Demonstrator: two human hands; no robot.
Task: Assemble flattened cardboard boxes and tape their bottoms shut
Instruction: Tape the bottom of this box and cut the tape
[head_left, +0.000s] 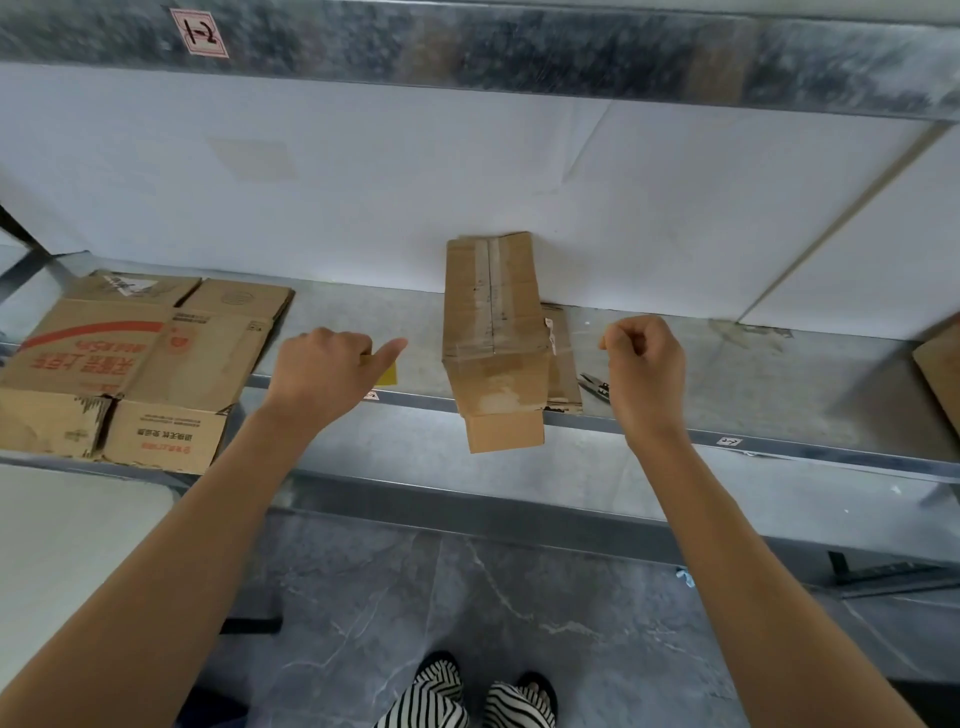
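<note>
Cardboard box stands on shelf against wall, taped seam up, between left hand and right hand. Both hands curled, holding nothing. Judged: box done. Next: fetch flattened boxes, far left.

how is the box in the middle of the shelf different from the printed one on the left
The middle box is set up, with tape along its seam; the printed box lies flattened. The middle box is plain brown and narrow; the printed box is wider, with red lettering. Both are cardboard on the same metal shelf.
</note>
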